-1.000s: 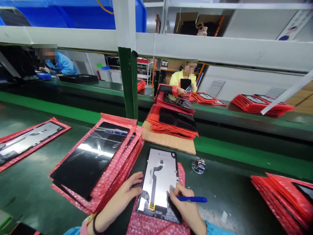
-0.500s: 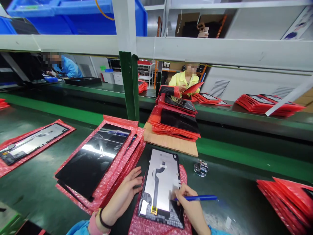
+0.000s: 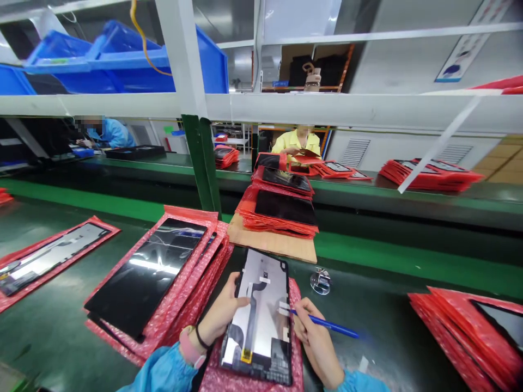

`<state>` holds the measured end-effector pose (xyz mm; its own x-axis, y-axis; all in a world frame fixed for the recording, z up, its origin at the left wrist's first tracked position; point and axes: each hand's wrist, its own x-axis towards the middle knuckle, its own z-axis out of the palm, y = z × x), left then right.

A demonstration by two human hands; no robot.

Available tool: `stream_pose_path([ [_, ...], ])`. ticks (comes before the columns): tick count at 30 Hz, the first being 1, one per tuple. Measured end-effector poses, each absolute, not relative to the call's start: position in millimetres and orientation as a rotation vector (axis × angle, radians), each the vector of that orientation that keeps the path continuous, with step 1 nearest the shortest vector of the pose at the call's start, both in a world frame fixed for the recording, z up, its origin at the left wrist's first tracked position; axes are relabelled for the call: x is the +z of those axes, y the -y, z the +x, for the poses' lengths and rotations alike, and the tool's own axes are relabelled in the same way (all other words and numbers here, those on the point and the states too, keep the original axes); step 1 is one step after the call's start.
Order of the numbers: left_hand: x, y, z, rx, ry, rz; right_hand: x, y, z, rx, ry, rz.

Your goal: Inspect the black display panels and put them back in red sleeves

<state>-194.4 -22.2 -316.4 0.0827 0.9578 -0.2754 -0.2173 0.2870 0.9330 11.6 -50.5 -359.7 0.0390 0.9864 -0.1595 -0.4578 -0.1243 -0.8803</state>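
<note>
On bubble wrap | left hand grip holds panel | right hand grips pen | no legible writing

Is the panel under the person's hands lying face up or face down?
Face down: the panel shows its grey metal back and black flex cable, unlike the glossy black panel beside it.

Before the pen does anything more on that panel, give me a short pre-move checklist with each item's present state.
1. Left hand steadies the panel at its left edge: ok.
2. Right hand holds the blue pen firmly: ok.
3. Pen tip sits over the small white tab on the panel: ok, but actual contact cannot tell.
4. Panel rests on the red bubble wrap: ok.
5. Metal clip lies clear of the panel: ok.
6. Neighbouring stack of panels stays apart from the left hand: ok.
</note>
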Motion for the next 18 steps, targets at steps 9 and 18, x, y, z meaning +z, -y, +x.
stream_pose_path([
  [9,-266.5,22.0,-210.6,1.281,-1.129,1.004,-343.0,44.6,22.8,1.314,0.618,-0.954],
  [18,-202.8,18.5,-196.0,1.354,-0.913,1.115,-252.9,56.5,37.5,1.280,0.998,-0.961],
])
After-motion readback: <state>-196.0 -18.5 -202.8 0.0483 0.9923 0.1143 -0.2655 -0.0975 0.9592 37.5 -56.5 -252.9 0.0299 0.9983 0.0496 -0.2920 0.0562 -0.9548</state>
